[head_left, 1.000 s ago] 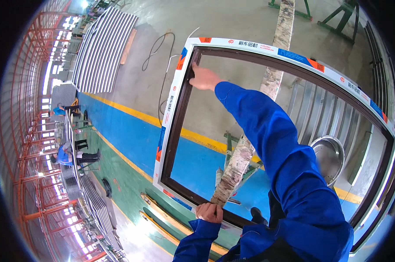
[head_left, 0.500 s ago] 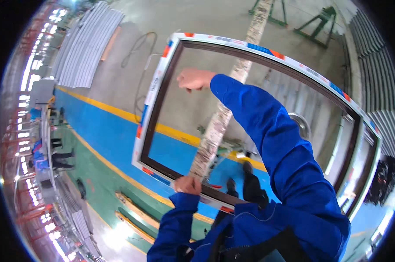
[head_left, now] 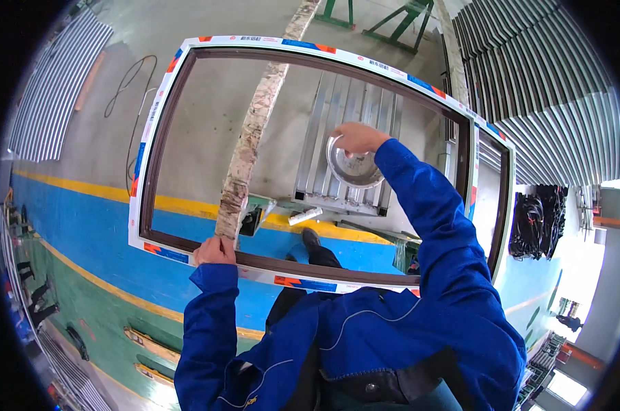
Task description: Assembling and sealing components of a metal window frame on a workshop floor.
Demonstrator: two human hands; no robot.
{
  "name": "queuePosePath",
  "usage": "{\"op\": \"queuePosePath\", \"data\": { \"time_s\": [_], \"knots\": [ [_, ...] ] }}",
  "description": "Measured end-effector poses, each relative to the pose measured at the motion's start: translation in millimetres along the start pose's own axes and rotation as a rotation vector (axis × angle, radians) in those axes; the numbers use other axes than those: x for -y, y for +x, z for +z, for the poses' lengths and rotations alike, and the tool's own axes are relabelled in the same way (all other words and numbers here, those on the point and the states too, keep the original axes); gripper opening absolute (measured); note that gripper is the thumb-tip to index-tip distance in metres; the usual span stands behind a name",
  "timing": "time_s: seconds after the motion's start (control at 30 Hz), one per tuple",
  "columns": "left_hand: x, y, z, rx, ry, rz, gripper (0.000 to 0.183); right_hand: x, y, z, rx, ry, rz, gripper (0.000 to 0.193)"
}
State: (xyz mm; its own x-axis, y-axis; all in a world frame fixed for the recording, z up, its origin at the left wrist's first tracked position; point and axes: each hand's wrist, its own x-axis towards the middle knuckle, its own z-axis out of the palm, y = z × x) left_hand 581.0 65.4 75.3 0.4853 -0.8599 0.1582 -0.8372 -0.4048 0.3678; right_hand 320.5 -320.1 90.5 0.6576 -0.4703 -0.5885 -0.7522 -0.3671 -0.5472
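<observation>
A large window frame point(head_left: 354, 277) lies before me, brown inside, with white, blue and orange film on its outer faces. My left hand point(head_left: 214, 251) is closed on its near edge, beside the end of a worn, paint-flecked beam point(head_left: 245, 154) passing beneath the frame. Within the frame's opening, my right hand point(head_left: 362, 138) is at a round metal bowl point(head_left: 354, 171). Its fingers curl down over the bowl's far rim, with the tips partly hidden; what they hold, if anything, I cannot make out.
Under the bowl is a rack of silvery metal bars point(head_left: 317, 144). Green trestles point(head_left: 406, 24) stand beyond the frame. Stacked grey profiles point(head_left: 542, 89) lie right, and more grey profiles point(head_left: 60, 82) far left. A cable point(head_left: 128, 82) runs over the floor at left.
My right hand has left the frame's left side, moving right to the bowl. The left hand stays at the near edge by the beam. The view has turned rightward.
</observation>
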Motion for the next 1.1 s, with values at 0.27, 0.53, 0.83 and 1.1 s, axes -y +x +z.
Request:
{"op": "queuePosePath", "data": {
  "time_s": [0.27, 0.53, 0.83, 1.1],
  "knots": [
    [0, -2, 3, -0.007, 0.03, -0.019, 0.022, -82, -1, 69, -0.173, -0.363, 0.068, 0.038],
    [2, -4, 5, 0.04, 0.02, -0.058, 0.027, -76, -2, 99, -0.157, -0.158, 0.16, 0.036],
    [16, -6, 10, 0.071, 0.088, -0.055, 0.032, -60, -39, 86, -0.3, -0.175, 0.227, 0.04],
    [22, -2, 22, 0.149, 0.149, -0.089, 0.035, -59, -193, 61, -0.445, -0.089, 0.216, 0.046]
  ]
}}
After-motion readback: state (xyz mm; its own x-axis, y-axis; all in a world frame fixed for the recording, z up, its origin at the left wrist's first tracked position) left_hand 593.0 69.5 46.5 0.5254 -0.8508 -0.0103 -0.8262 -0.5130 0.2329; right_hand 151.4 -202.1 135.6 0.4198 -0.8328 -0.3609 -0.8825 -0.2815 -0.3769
